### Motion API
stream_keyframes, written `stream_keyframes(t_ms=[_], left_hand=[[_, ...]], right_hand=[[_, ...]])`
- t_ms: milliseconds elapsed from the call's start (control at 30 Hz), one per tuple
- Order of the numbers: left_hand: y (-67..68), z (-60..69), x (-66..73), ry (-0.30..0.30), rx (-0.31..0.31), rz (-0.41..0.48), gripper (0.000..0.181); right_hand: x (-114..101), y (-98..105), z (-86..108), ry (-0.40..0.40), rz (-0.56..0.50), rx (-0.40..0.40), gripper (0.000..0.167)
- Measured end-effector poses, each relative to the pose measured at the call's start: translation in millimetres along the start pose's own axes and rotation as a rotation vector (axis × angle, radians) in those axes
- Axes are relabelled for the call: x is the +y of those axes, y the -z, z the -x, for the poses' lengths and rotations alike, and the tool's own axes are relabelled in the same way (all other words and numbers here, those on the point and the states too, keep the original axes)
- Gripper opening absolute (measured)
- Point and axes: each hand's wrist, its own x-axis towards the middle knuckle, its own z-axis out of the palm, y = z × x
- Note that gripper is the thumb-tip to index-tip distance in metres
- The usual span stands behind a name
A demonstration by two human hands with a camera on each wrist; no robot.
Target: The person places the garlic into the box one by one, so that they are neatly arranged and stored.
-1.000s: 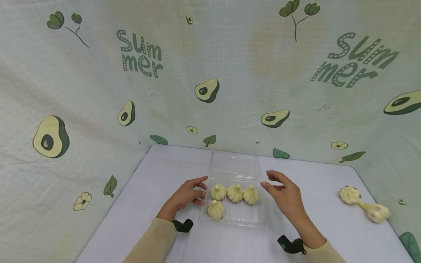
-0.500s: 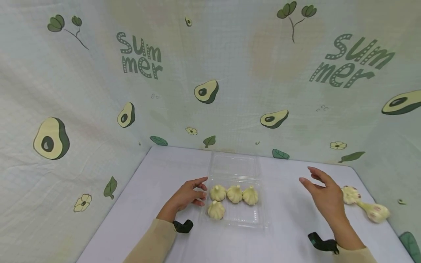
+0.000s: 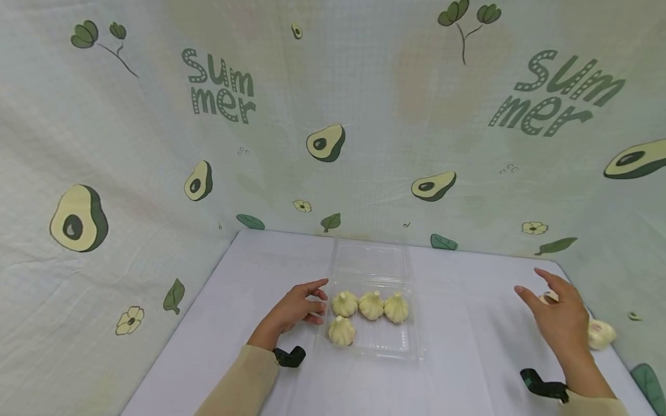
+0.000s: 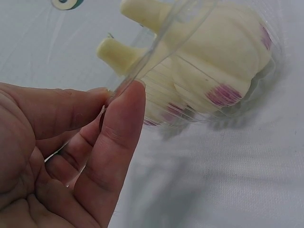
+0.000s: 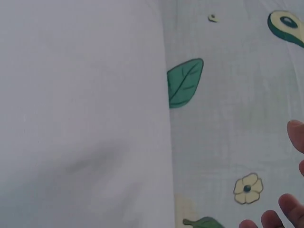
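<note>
A clear plastic clamshell container stands on the table with its lid folded back behind it. Several garlic bulbs sit inside, a row of three at the back and one at front left. My left hand pinches the container's left rim between thumb and forefinger, as the left wrist view shows, close beside the garlic. Far to the right, my right hand hovers with thumb and fingers apart, holding nothing. It partly hides two loose garlic bulbs, one of them showing beside the hand.
The white-covered table meets a cloth backdrop printed with avocados, leaves and lettering along its back and sides. Between the container and the right hand lies bare tabletop.
My right hand has moved from beside the container's right side across to the loose garlic on the right. My left hand and the container have stayed in place.
</note>
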Motion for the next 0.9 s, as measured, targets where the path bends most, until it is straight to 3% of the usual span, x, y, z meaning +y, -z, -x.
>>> stream_keyframes(t_ms=[167,333,533,900], left_hand=[[-1.2,1.1,2.4,-0.004,0.001,0.004,0.073],[-1.5,1.7,1.7,-0.004,0.002,0.007,0.072],[-1.1,0.6,-0.2,-0.008,-0.007,0.018,0.072],[-1.2,1.1,1.6,-0.009,0.003,0.013,0.071]], right_hand=[[17,2,-12.5,-0.115,0.03,0.01,0.075],[31,0,-18.7,-0.172,0.038,0.03,0.076],[48,-1,-25.6,-0.161,0.027,0.026,0.076],[69,-8,-40.1,-0.139,0.021,-0.066,0.078]])
